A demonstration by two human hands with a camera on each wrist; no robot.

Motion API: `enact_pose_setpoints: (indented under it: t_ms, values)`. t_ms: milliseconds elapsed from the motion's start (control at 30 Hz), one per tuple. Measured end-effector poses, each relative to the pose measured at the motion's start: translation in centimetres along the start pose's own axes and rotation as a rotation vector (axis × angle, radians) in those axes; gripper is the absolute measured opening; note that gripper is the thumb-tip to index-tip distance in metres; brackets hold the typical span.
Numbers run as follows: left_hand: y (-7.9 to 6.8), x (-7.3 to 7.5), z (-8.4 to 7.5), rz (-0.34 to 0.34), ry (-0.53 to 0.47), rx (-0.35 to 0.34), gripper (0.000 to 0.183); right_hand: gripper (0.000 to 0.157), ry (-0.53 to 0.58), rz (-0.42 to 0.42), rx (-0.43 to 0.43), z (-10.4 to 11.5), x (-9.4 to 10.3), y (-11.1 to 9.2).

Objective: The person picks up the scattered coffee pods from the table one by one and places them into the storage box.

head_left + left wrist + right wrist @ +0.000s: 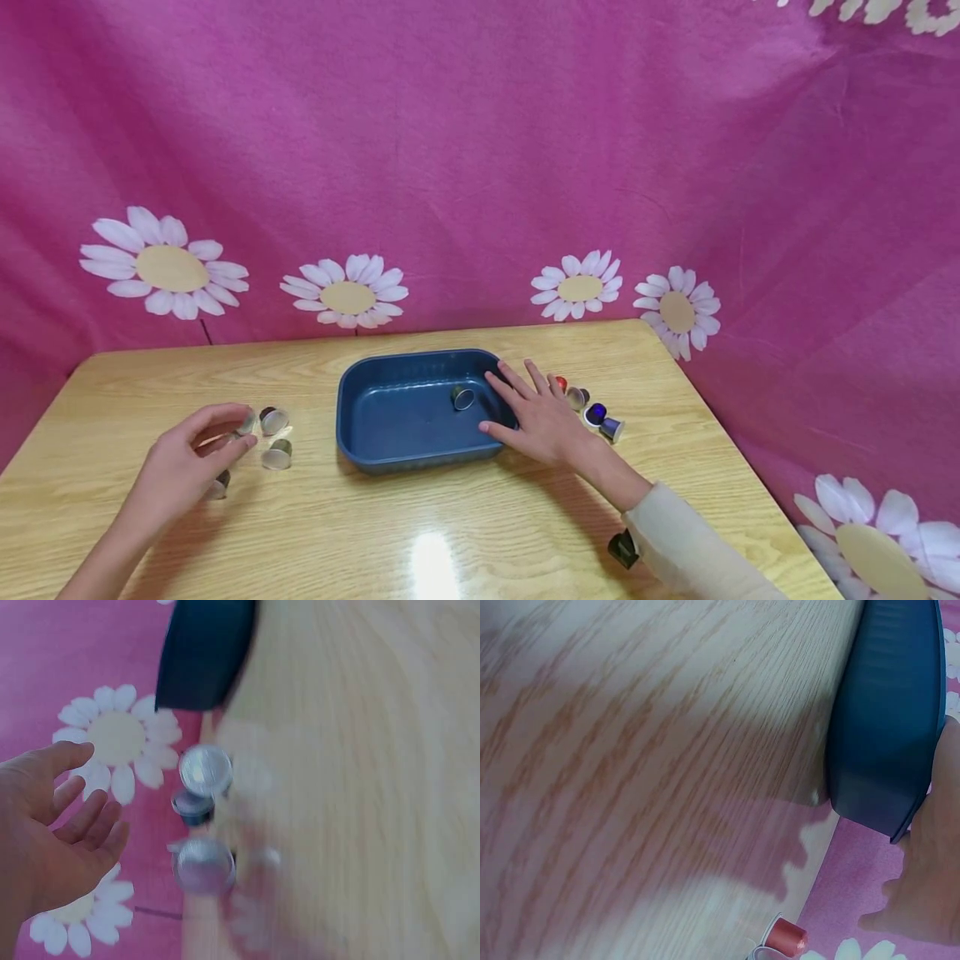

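My left hand (183, 462) hovers over the left part of the table, fingers bent loosely and thumb apart. Around it lie several coffee capsules; one clear-lidded capsule (246, 423) shows just behind the fingertips, another capsule (277, 455) lies to their right. The left wrist view shows nothing in that hand (64, 832), and a silvery capsule (206, 771) beyond it. With fingers spread, my right hand (543, 421) is at the right rim of a blue tray (420, 456). Inside the tray one coffee capsule (462, 397) rests on its side.
Right of the tray, partly behind my right hand, lie several capsules, including a red capsule (786, 937), a blue capsule (596, 414) and a purple capsule (612, 429). A small dark object (622, 548) shows by the right sleeve. A pink flowered cloth (465, 167) hangs behind the table.
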State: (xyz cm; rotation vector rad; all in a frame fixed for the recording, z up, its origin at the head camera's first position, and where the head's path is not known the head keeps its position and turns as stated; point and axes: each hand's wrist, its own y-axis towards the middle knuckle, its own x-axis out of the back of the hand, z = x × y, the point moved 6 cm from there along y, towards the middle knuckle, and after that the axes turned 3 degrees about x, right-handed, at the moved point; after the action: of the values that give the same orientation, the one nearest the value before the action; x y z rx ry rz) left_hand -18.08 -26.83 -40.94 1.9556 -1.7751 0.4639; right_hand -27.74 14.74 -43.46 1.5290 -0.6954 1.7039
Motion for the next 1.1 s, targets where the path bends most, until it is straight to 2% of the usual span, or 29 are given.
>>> enact_pose_setpoints:
  t_ms: [233, 500, 767, 1000, 1100]
  values:
    - [-1.2, 1.8, 3.0, -0.056, 0.102, 0.015, 0.045, 0.08, -0.003, -0.005, -0.004, -0.1, 0.0, 0.0]
    - [-1.9, 1.6, 5.5, 0.008, 0.139, 0.061, 0.049, 0.08, -0.009, -0.006, -0.002, -0.1, 0.1, 0.0]
    - [-1.9, 1.0, 6.2, 0.06, 0.196, 0.128, 0.05, 0.08, -0.007, -0.006, 0.001, 0.0, 0.0, 0.0]
    - [-2.0, 0.9, 6.5, 0.064, 0.215, 0.124, 0.044, 0.08, -0.001, -0.003, -0.001, 0.0, -0.1, 0.0]
    - [-2.0, 0.8, 6.7, 0.075, 0.218, 0.153, 0.045, 0.08, -0.003, -0.002, 0.001, 0.0, 0.0, 0.0]
